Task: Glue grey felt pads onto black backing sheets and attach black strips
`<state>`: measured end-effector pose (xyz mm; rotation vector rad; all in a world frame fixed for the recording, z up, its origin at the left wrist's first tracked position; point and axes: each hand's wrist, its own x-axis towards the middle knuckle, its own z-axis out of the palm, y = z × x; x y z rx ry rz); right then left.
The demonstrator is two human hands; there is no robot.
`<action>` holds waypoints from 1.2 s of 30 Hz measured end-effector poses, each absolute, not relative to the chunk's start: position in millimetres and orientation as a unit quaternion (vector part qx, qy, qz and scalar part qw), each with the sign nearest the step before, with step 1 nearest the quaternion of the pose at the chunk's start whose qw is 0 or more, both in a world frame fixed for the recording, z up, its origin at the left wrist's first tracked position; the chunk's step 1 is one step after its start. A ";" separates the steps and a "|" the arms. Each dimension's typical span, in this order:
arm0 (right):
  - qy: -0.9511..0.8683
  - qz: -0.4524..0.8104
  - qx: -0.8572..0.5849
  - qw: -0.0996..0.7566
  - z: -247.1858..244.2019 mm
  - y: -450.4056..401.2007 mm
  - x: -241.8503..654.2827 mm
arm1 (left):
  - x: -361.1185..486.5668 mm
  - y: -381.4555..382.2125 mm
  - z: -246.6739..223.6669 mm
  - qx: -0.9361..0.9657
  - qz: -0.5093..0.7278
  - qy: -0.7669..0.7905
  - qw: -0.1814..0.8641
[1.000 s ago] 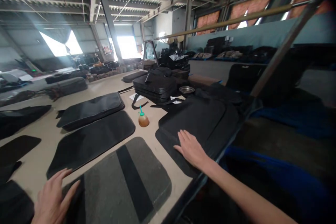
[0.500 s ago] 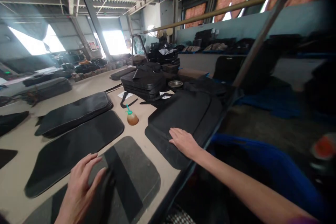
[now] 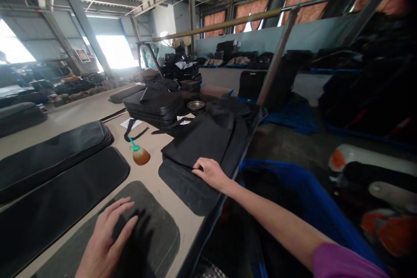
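Note:
My right hand (image 3: 210, 173) pinches the near edge of a black fabric piece (image 3: 202, 139) that lies on a stack at the table's right side. Beneath that edge shows a dark rounded panel (image 3: 185, 189). My left hand (image 3: 109, 234) is over a grey-black rounded panel (image 3: 159, 226) at the front, fingers apart and holding nothing. A squat bottle of amber liquid with a green spout (image 3: 140, 155) stands between the panels, beyond both hands.
Long black panels (image 3: 65, 195) lie at the left on the beige table (image 3: 146, 173). Farther back are a stack of black pieces (image 3: 156, 104), a metal dish (image 3: 196, 105) and black straps (image 3: 132, 128). A blue bin (image 3: 306, 182) is at the right, below the table.
The view has turned right. My right hand has gone from lying flat on the fabric to gripping its near edge. My left hand remains open over the front panel.

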<state>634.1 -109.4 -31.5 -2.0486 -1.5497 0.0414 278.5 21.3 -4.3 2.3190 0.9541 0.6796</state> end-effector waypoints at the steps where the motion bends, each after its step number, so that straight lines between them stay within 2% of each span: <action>1: -0.565 0.028 -0.767 0.302 -30.2 -109.4 633.1 | 285.5 18.3 -3.0 0.847 0.247 0.359 0.303; 6: -0.520 0.087 -0.756 0.389 -16.5 -111.3 614.5 | 323.6 -4.7 5.7 0.740 0.187 0.381 0.521; 11: -0.495 0.198 -0.651 0.541 3.1 -113.0 577.8 | 364.3 -32.9 16.4 0.567 0.172 0.374 0.714; 13: -0.534 0.217 -0.624 0.528 2.9 -114.4 561.8 | 376.8 -38.5 18.0 0.492 0.175 0.357 0.774; 15: -0.607 0.212 -0.602 0.474 -2.5 -116.9 546.7 | 384.2 -39.6 16.8 0.447 0.169 0.354 0.804; 18: -0.680 0.184 -0.577 0.412 -11.7 -122.5 529.8 | 385.6 -37.0 9.6 0.446 0.178 0.400 0.780; 22: -0.680 0.229 -0.566 0.406 -7.5 -124.4 541.3 | 378.0 -34.1 -2.8 0.465 0.202 0.461 0.728; 24: -0.640 0.216 -0.637 0.373 -0.6 -119.0 570.9 | 373.7 -33.4 -5.7 0.482 0.193 0.470 0.714; 26: -0.543 0.112 -0.778 0.296 3.5 -110.7 613.5 | 369.5 -31.4 -7.1 0.510 0.187 0.463 0.701; 28: -0.454 0.055 -0.851 0.256 2.1 -103.8 659.9 | 365.2 -27.4 -9.3 0.547 0.195 0.446 0.680; 32: -0.391 0.037 -0.898 0.198 -10.8 -101.2 730.4 | 355.7 -21.5 -16.1 0.661 0.245 0.416 0.575; 36: -0.390 0.051 -0.899 0.194 -23.8 -98.0 767.3 | 348.3 -27.0 -14.6 0.721 0.258 0.385 0.516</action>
